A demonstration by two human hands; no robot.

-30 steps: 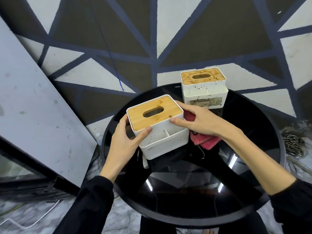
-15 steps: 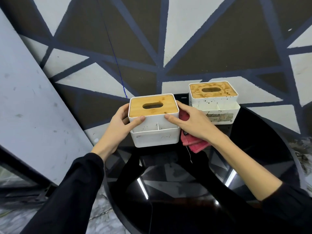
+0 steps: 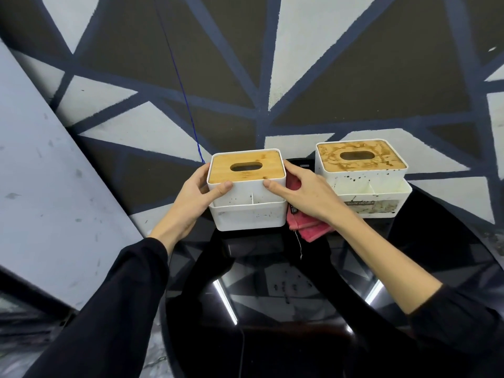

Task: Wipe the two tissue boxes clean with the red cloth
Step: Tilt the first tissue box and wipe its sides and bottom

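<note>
You have the near tissue box pinched between both hands: your left hand closes on its left wall, your right hand on its right, thumbs on the front face. Whether it sits on the black bench or hangs just above it, I cannot tell. The red cloth lies directly under your right grip, touching that box's right side, so the right is the nearer hand for it. The stained second tissue box stands just beyond that grip, to its right.
</note>
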